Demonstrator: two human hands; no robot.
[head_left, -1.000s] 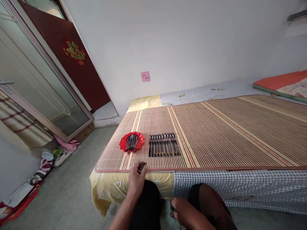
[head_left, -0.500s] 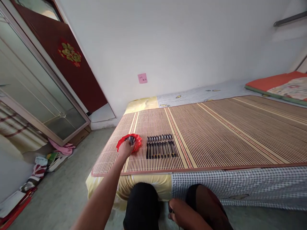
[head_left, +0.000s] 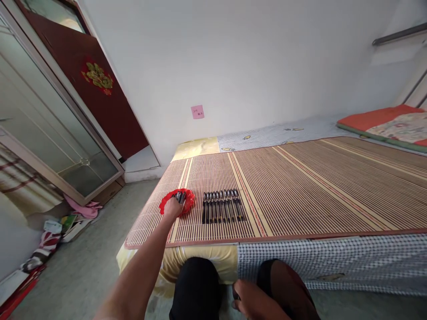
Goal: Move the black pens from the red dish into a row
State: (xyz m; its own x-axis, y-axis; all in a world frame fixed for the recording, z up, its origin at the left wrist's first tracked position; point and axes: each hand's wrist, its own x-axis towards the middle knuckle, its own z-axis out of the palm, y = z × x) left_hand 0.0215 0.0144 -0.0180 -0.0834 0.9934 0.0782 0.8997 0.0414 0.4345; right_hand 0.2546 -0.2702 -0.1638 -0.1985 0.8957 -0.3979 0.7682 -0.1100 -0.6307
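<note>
My left hand point(head_left: 171, 207) is stretched out to a red dish point(head_left: 188, 201) on the bamboo mat point(head_left: 300, 186). Its fingers are bent down among the dark pens point(head_left: 180, 196) lying in the dish, and what they grip is hidden by the back of the hand. Just right of the dish, several dark pens point(head_left: 222, 206) lie side by side in a neat row. My right hand point(head_left: 248, 298) rests low beside my knee, fingers curled, with a small dark thing at its thumb side that I cannot make out.
The mat covers a bed with a yellow and checked sheet point(head_left: 300, 262). A folded orange quilt point(head_left: 383, 122) lies at the far right. A glass-door cabinet point(head_left: 50, 133) and floor clutter point(head_left: 60, 226) stand to the left. A pink note point(head_left: 197, 111) sticks on the wall.
My left hand went from the mat's front edge forward into the red dish and has stayed there. The right hand has hardly moved. The view shifted slightly.
</note>
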